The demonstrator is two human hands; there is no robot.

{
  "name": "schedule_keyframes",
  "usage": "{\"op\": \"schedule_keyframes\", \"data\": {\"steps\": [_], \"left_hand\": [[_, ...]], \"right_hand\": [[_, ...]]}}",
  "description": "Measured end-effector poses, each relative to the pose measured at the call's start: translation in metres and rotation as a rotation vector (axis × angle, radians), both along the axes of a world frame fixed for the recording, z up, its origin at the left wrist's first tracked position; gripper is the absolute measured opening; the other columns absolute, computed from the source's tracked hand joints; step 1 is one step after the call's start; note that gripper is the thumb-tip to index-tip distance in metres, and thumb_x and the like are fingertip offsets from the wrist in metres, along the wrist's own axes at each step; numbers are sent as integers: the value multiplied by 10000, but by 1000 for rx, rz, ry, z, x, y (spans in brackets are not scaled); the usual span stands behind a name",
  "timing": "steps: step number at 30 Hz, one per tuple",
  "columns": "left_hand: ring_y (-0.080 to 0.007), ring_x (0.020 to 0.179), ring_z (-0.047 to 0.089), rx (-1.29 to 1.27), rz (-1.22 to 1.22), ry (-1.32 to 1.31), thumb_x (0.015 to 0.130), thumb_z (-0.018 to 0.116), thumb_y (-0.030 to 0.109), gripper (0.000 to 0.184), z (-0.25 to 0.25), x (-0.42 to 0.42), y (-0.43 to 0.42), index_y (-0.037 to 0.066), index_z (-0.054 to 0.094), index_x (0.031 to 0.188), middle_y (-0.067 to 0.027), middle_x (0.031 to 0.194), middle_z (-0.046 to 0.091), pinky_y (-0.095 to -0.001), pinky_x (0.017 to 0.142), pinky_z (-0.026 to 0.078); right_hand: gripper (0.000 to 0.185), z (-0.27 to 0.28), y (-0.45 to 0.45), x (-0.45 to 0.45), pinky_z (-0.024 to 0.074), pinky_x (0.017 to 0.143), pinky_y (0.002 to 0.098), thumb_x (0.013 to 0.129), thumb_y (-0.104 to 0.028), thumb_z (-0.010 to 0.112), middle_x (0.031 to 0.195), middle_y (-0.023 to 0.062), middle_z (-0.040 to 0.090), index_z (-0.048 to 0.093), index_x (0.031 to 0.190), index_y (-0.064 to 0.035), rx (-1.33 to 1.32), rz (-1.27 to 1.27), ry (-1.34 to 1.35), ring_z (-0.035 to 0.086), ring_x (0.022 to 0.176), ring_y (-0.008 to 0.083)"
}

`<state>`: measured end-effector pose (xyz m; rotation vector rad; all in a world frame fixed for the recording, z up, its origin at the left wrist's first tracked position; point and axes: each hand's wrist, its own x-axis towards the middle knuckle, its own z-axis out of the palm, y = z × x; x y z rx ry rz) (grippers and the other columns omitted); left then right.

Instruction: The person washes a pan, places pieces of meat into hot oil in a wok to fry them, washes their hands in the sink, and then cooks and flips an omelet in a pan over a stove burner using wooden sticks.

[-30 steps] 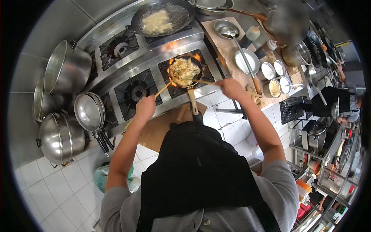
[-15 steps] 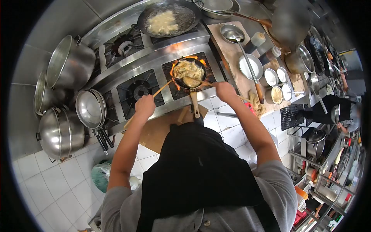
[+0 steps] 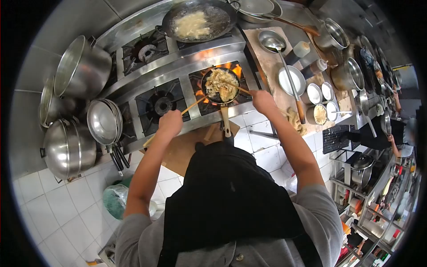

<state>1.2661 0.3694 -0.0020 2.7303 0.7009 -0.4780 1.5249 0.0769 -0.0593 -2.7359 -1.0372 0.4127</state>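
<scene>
A small dark frying pan (image 3: 205,91) with a wooden handle sits over flames on the front burner. Browned, battered-looking food (image 3: 221,83) lies in it. My left hand (image 3: 171,123) is closed round a wooden stick (image 3: 194,105), whose tip reaches the pan's left side. Closed round another wooden stick (image 3: 240,89), my right hand (image 3: 264,102) is to the right of the pan, and that stick's tip touches the food. Neither hand is on the pan handle (image 3: 225,121).
Behind, a wok (image 3: 222,22) holds pale food in liquid. Stacked pans (image 3: 103,122) and large pots (image 3: 84,66) stand left. A ladle (image 3: 290,78), bottles and bowls are on the right counter. Another person (image 3: 393,142) stands far right.
The food in the pan has been shifted and partly turned, a browned piece now showing at the lower right. Both sticks have moved with my hands. The view has shifted slightly.
</scene>
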Motion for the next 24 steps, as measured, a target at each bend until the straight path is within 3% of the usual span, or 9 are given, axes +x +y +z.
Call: {"op": "schedule_keyframes", "data": {"steps": [5,9,15,19,20,24], "left_hand": [[-436,903,702,-76,-73,-97,926,528,167,252,1,14,-17,-1,711,967,-251,937,711,-540,791,560],[-436,890,702,41,-46,-89,926,526,166,244,-40,22,-3,5,705,966,-257,931,708,-541,779,562],[-430,888,705,-74,-21,-64,936,521,160,241,1,-1,-16,0,700,960,-263,913,704,-537,781,564],[-424,885,705,10,-75,-91,955,528,190,253,-32,-5,-19,8,703,943,-262,889,702,-544,789,559],[-424,884,705,21,-56,-104,954,530,193,254,-38,-6,-11,9,704,938,-261,887,702,-543,787,558],[-422,885,704,16,4,-124,932,543,176,237,-22,-11,-2,10,712,931,-248,908,707,-541,776,558]], "right_hand": [[363,28,-23,-8,568,801,524,911,-120,503,911,240,714,729,1191,-168,67,-95,21,705,893,407],[366,6,-36,-19,571,794,517,890,-103,518,918,239,715,737,1177,-162,-9,34,35,706,882,404],[364,50,-74,-20,570,806,490,865,-86,537,921,220,720,746,1156,-147,168,17,9,702,883,389],[355,29,-59,-27,563,823,497,870,-109,539,939,210,724,747,1154,-160,9,117,34,702,900,382],[354,37,-56,-25,564,828,497,872,-117,539,944,207,725,746,1156,-160,-90,38,47,703,894,385],[338,41,-64,-16,564,822,498,874,-105,547,938,212,723,747,1144,-145,9,68,13,704,895,384]]}}
